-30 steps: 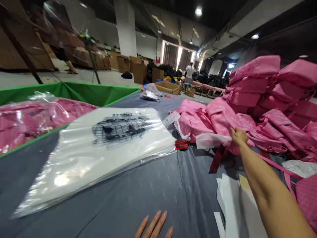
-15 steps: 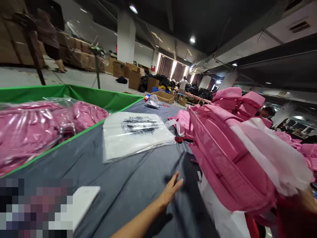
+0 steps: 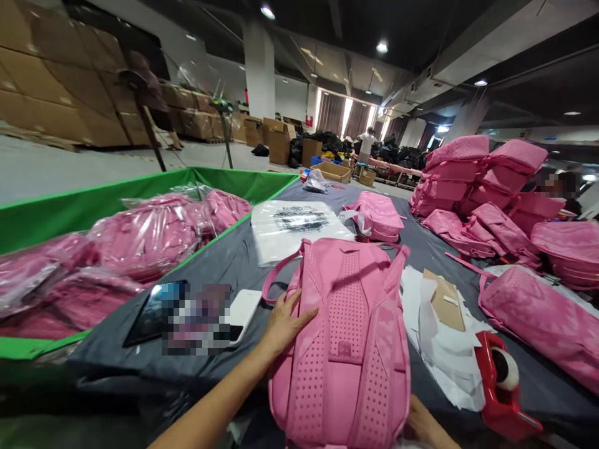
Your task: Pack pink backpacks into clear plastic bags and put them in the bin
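A pink backpack [image 3: 346, 312] lies in front of me on the dark-covered table, its perforated back panel and shoulder straps facing up. My left hand [image 3: 287, 321] grips its left side, thumb on the panel edge. At the lower right side my right hand [image 3: 423, 421] holds the backpack, its fingers hidden behind it. Beyond the backpack lies a stack of clear plastic bags [image 3: 299, 227] with dark print. A red tape dispenser [image 3: 503, 390] stands to the right, beside white paper sheets [image 3: 440, 349].
Left of the table, a green-walled bin [image 3: 159, 187] holds pink backpacks in clear plastic. A white phone [image 3: 246, 312] and a dark tablet [image 3: 156, 312] lie at the left. Stacked pink backpacks [image 3: 458, 168] rise at the back right. Cartons [image 3: 56, 75] and people are farther off.
The backpack has come from the right to the middle in front of me, back panel up. My left hand, open over the table before, now grips its side. The view has turned right.
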A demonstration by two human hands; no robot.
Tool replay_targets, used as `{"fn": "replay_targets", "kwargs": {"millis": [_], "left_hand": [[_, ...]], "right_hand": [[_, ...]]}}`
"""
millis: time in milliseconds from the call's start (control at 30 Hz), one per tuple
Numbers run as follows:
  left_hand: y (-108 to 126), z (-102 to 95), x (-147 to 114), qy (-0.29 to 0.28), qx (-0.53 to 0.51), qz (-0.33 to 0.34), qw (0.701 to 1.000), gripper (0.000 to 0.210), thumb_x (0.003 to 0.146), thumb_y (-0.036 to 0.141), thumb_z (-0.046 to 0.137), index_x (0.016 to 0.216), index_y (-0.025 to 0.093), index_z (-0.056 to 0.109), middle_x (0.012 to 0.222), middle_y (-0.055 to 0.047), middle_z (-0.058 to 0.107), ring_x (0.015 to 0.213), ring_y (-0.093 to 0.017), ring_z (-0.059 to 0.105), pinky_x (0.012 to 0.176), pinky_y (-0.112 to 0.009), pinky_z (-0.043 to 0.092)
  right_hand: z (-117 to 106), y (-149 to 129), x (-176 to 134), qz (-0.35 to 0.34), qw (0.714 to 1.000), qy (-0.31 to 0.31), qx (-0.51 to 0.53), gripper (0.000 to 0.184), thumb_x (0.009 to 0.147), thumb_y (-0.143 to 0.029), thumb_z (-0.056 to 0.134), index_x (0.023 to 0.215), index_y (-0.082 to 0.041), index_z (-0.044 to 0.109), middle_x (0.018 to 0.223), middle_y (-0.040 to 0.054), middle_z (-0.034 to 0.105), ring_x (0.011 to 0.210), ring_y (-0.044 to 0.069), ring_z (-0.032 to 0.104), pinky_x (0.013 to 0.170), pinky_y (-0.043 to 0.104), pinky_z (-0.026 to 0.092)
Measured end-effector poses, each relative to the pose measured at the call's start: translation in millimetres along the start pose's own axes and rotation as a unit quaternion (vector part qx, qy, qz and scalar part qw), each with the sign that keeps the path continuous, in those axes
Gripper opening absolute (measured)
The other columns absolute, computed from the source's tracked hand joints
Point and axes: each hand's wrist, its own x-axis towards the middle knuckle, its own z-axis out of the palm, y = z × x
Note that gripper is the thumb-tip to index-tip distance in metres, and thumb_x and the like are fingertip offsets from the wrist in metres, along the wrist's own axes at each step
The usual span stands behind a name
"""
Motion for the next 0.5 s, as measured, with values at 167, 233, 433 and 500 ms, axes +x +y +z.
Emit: {"fn": "replay_targets", "kwargs": {"millis": [167,233,433,500], "left_hand": [[-5.2,5.8,-14.6,0.039,0.086,0.042,0.995,0.084,0.077,0.065,0.068,0.146,0.019,0.049,0.155,-0.019,0.044,0.148,-0.040,0.036,0.119,-0.059,0.031],[5.2,0.7,2.1,0.046,0.081,0.088,0.992,0.082,0.080,0.060,0.067,0.148,0.022,0.043,0.147,-0.016,0.053,0.139,-0.036,0.047,0.115,-0.054,0.038],[80.1,-0.7,114.4,0.061,0.108,-0.006,0.992,0.064,0.076,0.045,0.078,0.126,0.013,0.054,0.132,-0.021,0.062,0.132,-0.036,0.053,0.106,-0.041,0.042],[98.3,1.2,145.8,0.060,0.101,-0.055,0.992,0.049,0.071,0.035,0.081,0.111,0.013,0.061,0.127,-0.024,0.065,0.129,-0.040,0.055,0.103,-0.043,0.043]], "right_hand": [[-90.1,40.0,-22.9,0.053,0.991,0.064,0.108,0.067,0.048,-0.092,0.062,0.061,-0.026,0.069,0.065,0.0075,0.067,0.065,0.030,0.072,0.067,0.045,0.058],[-140.9,33.5,-31.9,0.053,0.980,0.166,0.097,0.065,0.047,-0.087,0.069,0.075,-0.028,0.076,0.078,0.0119,0.075,0.077,0.034,0.074,0.068,0.045,0.060],[-131.2,-89.4,-10.8,-0.158,0.970,0.180,-0.038,0.046,0.078,-0.067,0.063,0.093,-0.025,0.078,0.098,0.0115,0.078,0.089,0.029,0.073,0.078,0.038,0.060],[-89.5,-134.7,11.1,-0.237,0.961,0.117,-0.087,0.040,0.090,-0.054,0.054,0.103,-0.024,0.077,0.097,0.0098,0.078,0.085,0.025,0.072,0.073,0.033,0.057]]}}
